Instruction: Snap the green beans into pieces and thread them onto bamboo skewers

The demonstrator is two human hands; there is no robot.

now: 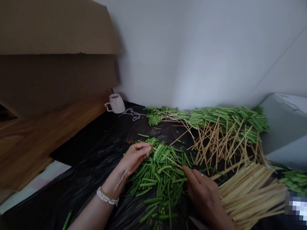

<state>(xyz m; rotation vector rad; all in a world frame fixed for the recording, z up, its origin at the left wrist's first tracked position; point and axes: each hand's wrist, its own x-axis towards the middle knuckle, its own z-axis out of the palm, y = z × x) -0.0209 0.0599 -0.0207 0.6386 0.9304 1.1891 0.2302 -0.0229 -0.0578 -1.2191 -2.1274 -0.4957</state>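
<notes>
My left hand [137,155], with a beaded bracelet at its wrist, is closed in a pinch on a short piece of green bean [153,142]. My right hand [202,186] grips a thin bamboo skewer [175,162], which slants up and left toward the left fingertips. Green pieces cover the skewer's middle; I cannot tell whether they are threaded on it or lie in front. Below both hands spreads a loose heap of cut green beans [154,181] on black plastic sheeting [91,180].
Filled skewers of green beans [221,118] lie along the wall, bare ends toward me. A bundle of plain skewers [253,195] rests at the right. A white mug [116,103] and a cord [135,114] are at the back left. Cardboard [54,24] and a pale box [291,131] flank the sheeting.
</notes>
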